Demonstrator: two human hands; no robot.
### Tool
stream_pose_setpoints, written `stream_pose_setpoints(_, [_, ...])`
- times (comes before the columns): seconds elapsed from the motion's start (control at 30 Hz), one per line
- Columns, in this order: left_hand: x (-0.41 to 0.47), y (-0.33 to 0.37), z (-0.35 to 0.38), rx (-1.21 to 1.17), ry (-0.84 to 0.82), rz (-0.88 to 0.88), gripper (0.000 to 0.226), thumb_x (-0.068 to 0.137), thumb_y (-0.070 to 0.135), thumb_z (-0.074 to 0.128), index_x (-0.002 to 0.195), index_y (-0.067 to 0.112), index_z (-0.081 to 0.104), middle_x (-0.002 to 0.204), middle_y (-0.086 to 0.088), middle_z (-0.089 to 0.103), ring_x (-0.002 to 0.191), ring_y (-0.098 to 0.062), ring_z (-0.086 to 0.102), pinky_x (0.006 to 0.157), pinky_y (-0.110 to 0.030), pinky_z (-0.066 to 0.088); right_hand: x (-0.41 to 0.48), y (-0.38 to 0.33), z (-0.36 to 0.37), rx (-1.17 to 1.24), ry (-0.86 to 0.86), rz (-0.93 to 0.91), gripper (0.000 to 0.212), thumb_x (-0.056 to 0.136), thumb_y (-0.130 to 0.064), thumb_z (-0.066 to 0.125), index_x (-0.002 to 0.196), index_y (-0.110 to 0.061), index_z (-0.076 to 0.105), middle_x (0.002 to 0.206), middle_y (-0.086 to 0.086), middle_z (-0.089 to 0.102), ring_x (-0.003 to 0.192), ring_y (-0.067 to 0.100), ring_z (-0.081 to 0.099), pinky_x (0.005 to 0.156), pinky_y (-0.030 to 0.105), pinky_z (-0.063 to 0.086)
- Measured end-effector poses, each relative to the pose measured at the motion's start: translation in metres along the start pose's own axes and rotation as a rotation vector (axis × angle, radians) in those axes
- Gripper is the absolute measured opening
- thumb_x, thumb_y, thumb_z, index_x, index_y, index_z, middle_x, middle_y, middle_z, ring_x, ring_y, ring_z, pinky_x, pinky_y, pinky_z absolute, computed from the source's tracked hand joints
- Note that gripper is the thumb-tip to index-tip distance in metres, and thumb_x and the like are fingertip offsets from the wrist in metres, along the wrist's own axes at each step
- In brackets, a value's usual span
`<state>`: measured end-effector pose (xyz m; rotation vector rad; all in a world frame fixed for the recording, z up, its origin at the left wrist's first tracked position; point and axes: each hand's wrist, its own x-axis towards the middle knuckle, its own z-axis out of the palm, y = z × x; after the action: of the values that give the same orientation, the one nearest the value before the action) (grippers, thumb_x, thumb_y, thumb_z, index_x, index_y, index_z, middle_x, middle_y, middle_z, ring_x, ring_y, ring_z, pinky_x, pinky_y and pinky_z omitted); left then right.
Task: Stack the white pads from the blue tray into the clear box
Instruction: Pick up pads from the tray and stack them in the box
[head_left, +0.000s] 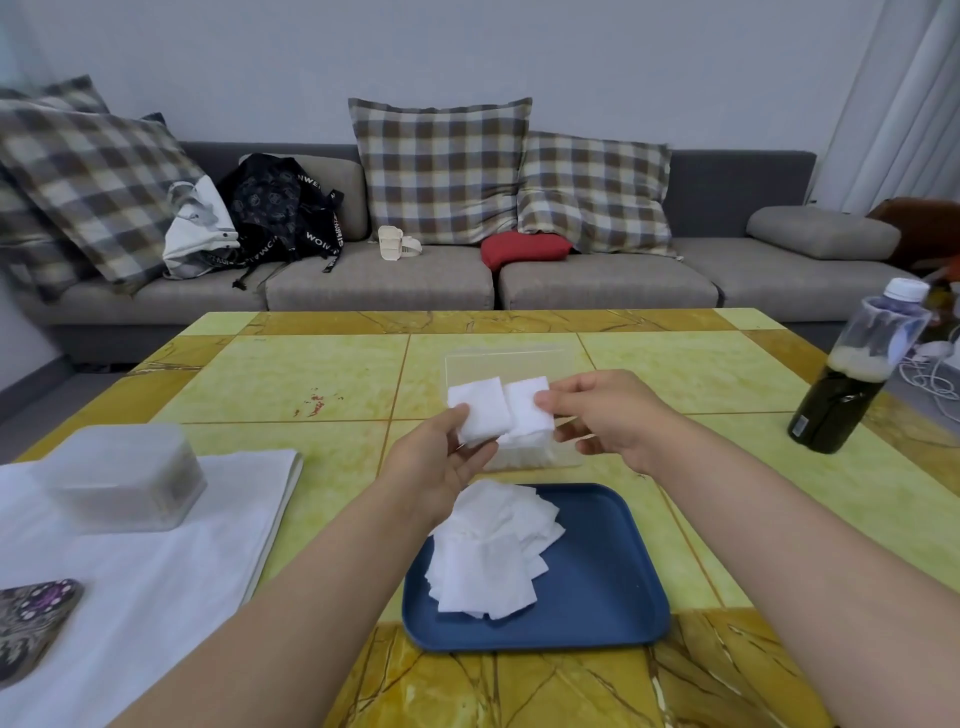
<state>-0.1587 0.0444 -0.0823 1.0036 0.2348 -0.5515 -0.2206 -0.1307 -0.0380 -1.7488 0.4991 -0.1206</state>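
White pads in hand: two, left pad and right pad, side by side; whether the inner edges touch or overlap cannot be told.
Left hand: thumb and fingers clamped on the near lower edge of the left pad.
Right hand: thumb and fingertips pinching the right edge of the right pad.
Clear box: open-topped, on the table just beyond the blue tray; its near end holds a stack of pads, its far end looks bare.
Key relation: both held pads hang directly over the stack, apart from it. Judged: the way in is straight down, with little sideways travel.
Axis: pads near square, edges roughly parallel to the box walls, faces tilted toward the camera; they want levelling before release.
Blue tray: nearest the person; loose pile on its left half, partly under the left wrist.
Nearer hand: left for the pile; both about equal for the box.
Progress (judged): partway through.
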Motion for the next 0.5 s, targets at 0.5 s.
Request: stream_pose_setpoints(0.5, [-0.009,0.0,0.006,0.061,-0.209,0.009,0.022,0.098,0.012,0.059,0.112,-0.004,0.067,0.109,-0.021,0.074,0.097,-0.029,0.074,0.083,-0.036,0.059,-0.005,-0.005,0.02,-0.157,0.084,-0.229,0.01,0.083,-0.019,0.081,0.085,-0.014,0.072,0.076,-0.005,0.069,0.045,0.013,0.057,0.04,0.012,0.039])
